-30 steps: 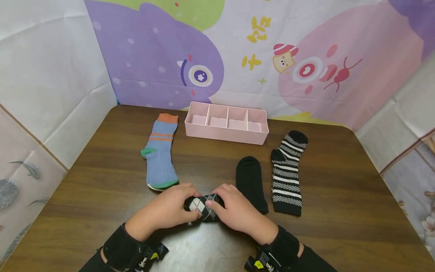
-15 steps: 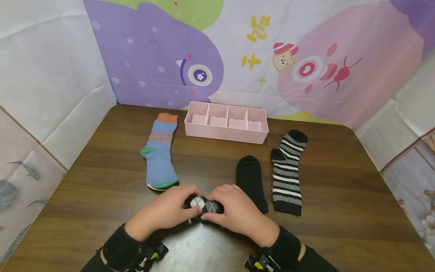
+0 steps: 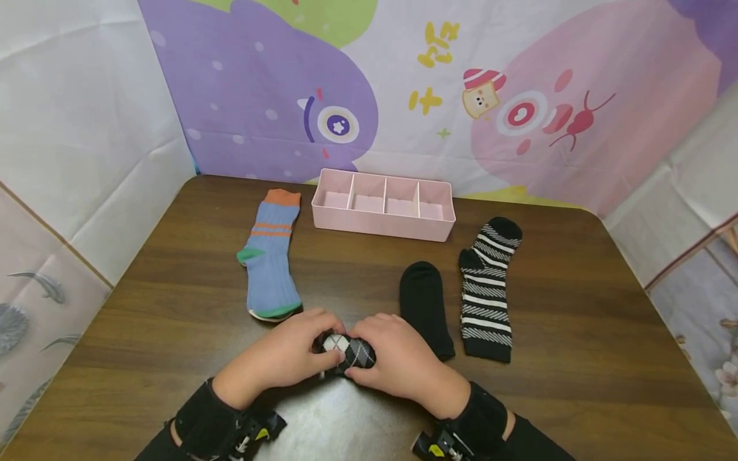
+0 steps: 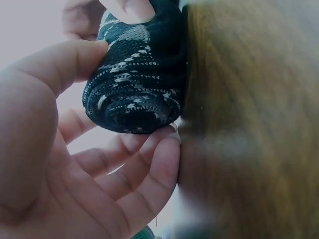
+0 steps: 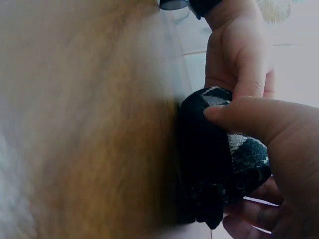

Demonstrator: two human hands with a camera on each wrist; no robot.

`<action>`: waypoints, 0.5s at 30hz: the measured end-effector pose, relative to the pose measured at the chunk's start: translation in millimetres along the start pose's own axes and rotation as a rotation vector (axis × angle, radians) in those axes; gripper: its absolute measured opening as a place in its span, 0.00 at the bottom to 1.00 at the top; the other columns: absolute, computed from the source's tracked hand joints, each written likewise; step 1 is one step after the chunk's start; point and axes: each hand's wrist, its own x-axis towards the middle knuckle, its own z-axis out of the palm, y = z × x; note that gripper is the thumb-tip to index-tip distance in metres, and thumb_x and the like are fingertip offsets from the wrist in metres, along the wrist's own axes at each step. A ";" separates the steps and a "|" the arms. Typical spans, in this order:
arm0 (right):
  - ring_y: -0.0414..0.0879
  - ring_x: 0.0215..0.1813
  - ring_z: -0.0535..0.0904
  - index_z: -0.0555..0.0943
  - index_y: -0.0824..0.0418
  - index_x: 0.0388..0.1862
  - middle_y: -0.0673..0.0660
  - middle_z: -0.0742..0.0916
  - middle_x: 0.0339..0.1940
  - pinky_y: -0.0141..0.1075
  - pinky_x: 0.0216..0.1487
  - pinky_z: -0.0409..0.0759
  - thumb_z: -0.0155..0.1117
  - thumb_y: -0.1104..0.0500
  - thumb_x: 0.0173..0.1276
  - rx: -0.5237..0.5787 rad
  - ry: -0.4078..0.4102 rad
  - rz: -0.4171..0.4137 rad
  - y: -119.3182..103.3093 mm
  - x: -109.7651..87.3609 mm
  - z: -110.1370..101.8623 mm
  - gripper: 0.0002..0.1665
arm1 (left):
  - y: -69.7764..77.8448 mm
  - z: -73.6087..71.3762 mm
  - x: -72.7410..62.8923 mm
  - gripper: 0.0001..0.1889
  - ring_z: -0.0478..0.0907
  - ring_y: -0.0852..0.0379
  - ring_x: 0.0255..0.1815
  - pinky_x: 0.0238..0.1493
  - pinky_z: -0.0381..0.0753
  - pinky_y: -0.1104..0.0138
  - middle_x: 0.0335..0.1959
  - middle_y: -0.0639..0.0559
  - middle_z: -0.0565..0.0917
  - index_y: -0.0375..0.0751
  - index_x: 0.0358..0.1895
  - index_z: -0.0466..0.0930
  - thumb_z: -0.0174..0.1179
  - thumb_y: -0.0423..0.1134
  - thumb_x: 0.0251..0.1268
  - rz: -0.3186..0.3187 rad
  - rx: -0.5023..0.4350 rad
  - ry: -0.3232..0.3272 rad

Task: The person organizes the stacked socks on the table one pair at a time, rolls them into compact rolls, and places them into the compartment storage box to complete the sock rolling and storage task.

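A rolled-up argyle sock point(image 3: 360, 353), black with grey and white diamonds, rests on the table between both hands. The left hand point(image 3: 294, 349) grips its left end, thumb on the near side and fingers round the far side. At the other end, the right hand point(image 3: 398, 355) holds the roll between thumb and fingers. Coiled layers of the sock point(image 4: 134, 107) show at its end in the left wrist view. In the right wrist view, the right thumb presses on the dark side of the sock point(image 5: 204, 149). Just beyond the right hand lies a plain black sock point(image 3: 425, 307).
A pink box point(image 3: 380, 225) with several compartments stands at the table's back edge. A blue sock point(image 3: 271, 256) with orange and green parts lies left, a black-and-white striped sock point(image 3: 487, 294) right. Patterned cloth point(image 3: 426, 141) hangs behind the wooden table point(image 3: 190, 275).
The right hand's thumb has shifted from on top of the rolled sock to its near side, and the fingers have moved slightly left. The left hand keeps its hold.
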 end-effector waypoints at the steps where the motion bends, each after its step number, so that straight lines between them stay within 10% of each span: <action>1: 0.41 0.45 0.79 0.84 0.51 0.50 0.46 0.86 0.44 0.43 0.52 0.78 0.79 0.43 0.59 0.001 0.000 0.005 -0.2 0.0 0.7 0.24 | -0.1 0.2 0.2 0.11 0.72 0.63 0.33 0.36 0.76 0.65 0.38 0.61 0.76 0.52 0.50 0.81 0.69 0.43 0.68 -0.004 -0.001 -0.001; 15: 0.42 0.44 0.81 0.82 0.53 0.53 0.47 0.87 0.44 0.43 0.51 0.79 0.80 0.42 0.60 -0.097 -0.019 0.054 -12.2 -2.3 0.4 0.28 | 2.3 1.3 4.5 0.12 0.75 0.59 0.37 0.41 0.76 0.61 0.38 0.61 0.79 0.49 0.50 0.79 0.68 0.45 0.69 -0.084 0.001 0.017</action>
